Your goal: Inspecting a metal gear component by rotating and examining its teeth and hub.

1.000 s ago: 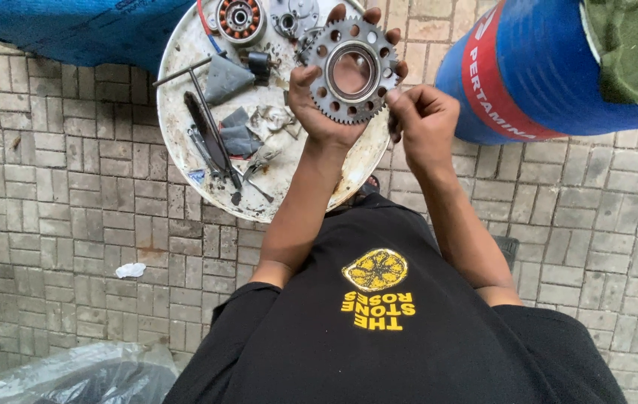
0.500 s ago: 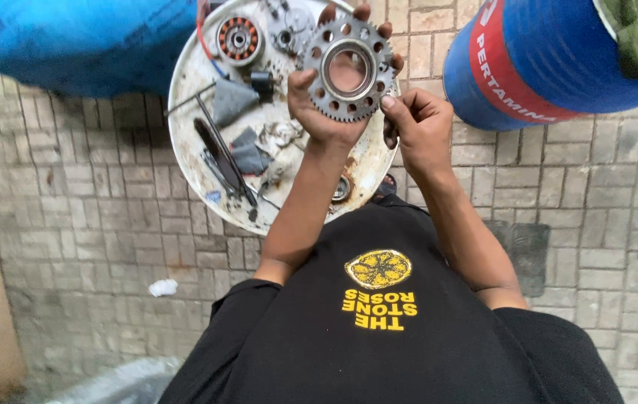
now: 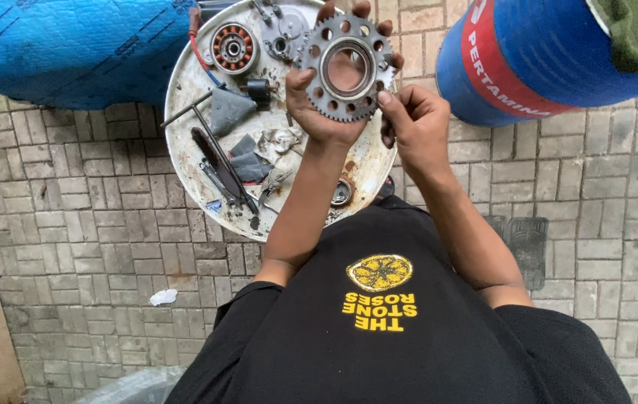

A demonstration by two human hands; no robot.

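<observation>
Since the earlier frame the grey toothed steel sprocket ring [image 3: 346, 69] has barely shifted above the round white drum-lid tabletop [image 3: 184, 97], left hand [image 3: 319, 112] cupping it firmly while right hand [image 3: 412, 123] pinches its rim; steady support seems wise.

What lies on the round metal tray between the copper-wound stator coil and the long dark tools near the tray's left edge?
In the head view, between the stator coil and the long dark tools on the tray lies a folded grey rag, beside a thin metal rod.
</observation>
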